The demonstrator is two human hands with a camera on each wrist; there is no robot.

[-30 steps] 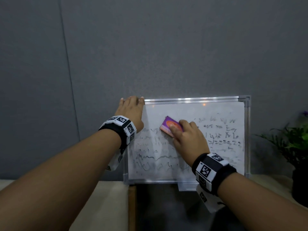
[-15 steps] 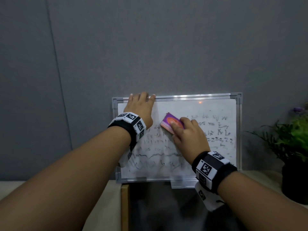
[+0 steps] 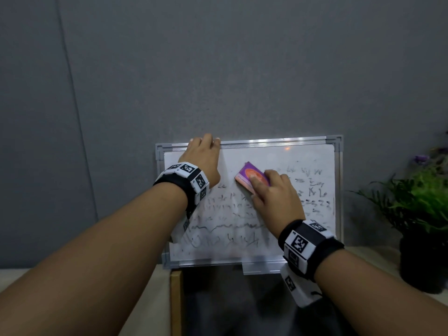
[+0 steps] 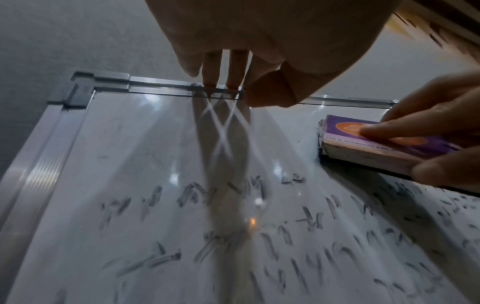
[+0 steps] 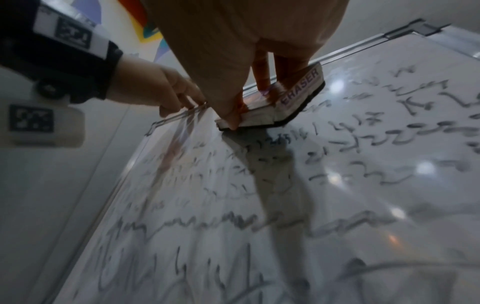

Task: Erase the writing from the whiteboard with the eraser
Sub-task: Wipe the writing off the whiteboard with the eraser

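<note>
A small whiteboard (image 3: 315, 243) with a silver frame leans upright against the grey wall, covered with smeared black writing. My left hand (image 3: 206, 161) grips its top edge near the left corner, fingers hooked over the frame (image 4: 226, 82). My right hand (image 3: 274, 190) holds a purple and orange eraser (image 3: 249, 177) flat against the upper middle of the board, thumb on one long side and fingers on top (image 4: 384, 131). The eraser (image 5: 293, 96) reads ERASER on its side and its dark felt touches the board (image 5: 337, 205). A wiped patch shows around the eraser (image 4: 374, 144).
A potted green plant (image 3: 421, 214) with small purple flowers stands at the right of the board on a beige surface (image 3: 145, 299). A dark panel (image 3: 242, 306) lies below the board. The grey wall (image 3: 218, 69) fills the background.
The eraser and my right hand stay near the upper middle of the board. My left hand stays on the top edge. The view has shifted, so the board sits a little differently in frame.
</note>
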